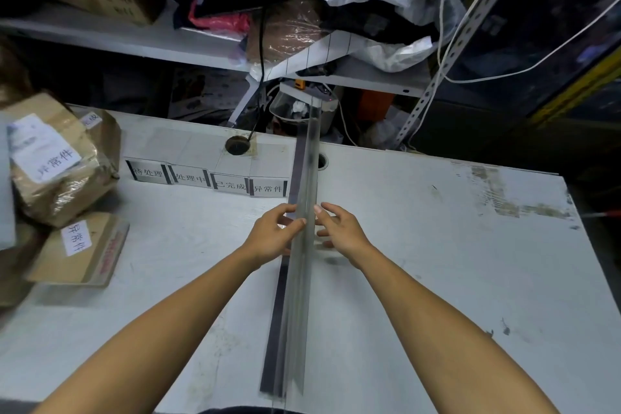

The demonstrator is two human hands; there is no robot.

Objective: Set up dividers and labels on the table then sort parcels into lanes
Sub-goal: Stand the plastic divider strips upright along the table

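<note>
Clear divider motion-blurred, near end cut off, left parcel cropped

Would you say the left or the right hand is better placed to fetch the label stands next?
Left, probably. The left hand flanks the clear divider on the side where the label stands sit; the right hand would have to cross the divider.
</note>
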